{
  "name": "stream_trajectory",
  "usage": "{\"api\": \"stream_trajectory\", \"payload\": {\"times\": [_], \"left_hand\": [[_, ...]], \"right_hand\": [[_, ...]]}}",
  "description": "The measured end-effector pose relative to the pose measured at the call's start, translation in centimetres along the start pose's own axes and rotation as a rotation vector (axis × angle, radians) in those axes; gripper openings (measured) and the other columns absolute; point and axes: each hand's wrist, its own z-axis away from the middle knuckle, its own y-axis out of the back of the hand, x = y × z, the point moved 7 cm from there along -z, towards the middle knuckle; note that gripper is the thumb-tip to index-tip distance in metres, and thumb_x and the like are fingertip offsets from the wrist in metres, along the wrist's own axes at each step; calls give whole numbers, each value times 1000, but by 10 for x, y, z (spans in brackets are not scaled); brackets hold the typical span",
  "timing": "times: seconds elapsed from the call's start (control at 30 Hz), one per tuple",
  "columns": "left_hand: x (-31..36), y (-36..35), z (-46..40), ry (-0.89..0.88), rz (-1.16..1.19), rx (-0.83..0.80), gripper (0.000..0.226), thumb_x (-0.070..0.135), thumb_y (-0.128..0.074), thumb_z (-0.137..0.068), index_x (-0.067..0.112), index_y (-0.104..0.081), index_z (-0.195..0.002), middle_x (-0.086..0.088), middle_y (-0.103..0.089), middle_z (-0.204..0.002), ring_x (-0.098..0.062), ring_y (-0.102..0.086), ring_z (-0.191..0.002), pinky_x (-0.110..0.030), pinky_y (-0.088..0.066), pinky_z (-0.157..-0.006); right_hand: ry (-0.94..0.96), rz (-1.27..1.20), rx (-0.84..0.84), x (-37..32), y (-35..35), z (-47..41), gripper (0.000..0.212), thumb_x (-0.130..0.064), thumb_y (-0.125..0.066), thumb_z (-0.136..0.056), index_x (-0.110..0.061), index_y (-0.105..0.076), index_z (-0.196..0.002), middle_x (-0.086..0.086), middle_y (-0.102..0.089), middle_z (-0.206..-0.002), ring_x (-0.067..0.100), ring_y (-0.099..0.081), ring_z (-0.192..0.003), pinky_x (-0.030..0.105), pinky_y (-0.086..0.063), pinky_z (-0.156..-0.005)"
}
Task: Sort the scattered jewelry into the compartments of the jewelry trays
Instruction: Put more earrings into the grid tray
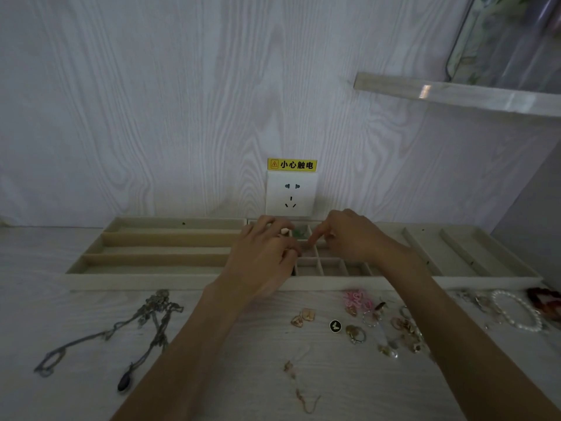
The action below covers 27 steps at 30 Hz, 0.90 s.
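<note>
Three beige jewelry trays stand against the wall: a left tray (pixel 151 256) with long slots, a middle tray (pixel 331 267) with small square cells, and a right tray (pixel 455 253) with slanted slots. My left hand (pixel 264 256) hovers over the middle tray with curled fingers; a small pale bit shows at its fingertips, unclear what. My right hand (pixel 349 235) points its index finger down into a cell. A green piece (pixel 300 232) lies in a back cell. Loose on the table lie grey necklaces (pixel 145 323), gold earrings (pixel 303 317), a black pin (pixel 335 326) and a pearl bracelet (pixel 516 314).
A wall socket (pixel 290 192) with a yellow warning label sits just behind the trays. A clear shelf (pixel 455 92) juts out at upper right. Pink bands (pixel 356 299), a ring (pixel 355 334), mixed earrings (pixel 403 329) and a thin chain earring (pixel 300 381) lie near the front.
</note>
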Motion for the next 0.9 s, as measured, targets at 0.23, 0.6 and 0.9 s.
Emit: {"api": "stream_trajectory", "payload": {"times": [0.23, 0.6, 0.9], "left_hand": [[-5, 10, -1, 49, 46, 64, 45, 32, -24, -90, 23, -57, -119, 10, -51, -131, -10, -34, -123, -28, -33, -95], [-11, 2, -2, 107, 55, -5, 48, 33, -19, -88, 23, -57, -115, 10, -54, -125, -10, -38, -115, -29, -35, -93], [-6, -3, 0, 71, -11, -62, 41, 31, -25, -95, 30, -61, -116, 15, -46, -134, -8, -31, -123, -29, -30, -99]], "right_hand": [[48, -135, 57, -5, -6, 1, 51, 6, -42, -85, -33, -75, -86, -16, -31, -70, 11, -36, -71, 24, -27, -55], [18, -38, -48, -14, -13, -1, 44, -4, -40, -93, -34, -70, -106, -3, -36, -97, 23, -43, -110, 29, -32, -82], [12, -81, 108, 0, 7, 3, 44, 3, -45, -87, -30, -74, -91, -16, -35, -62, 3, -38, -56, 20, -29, -54]]}}
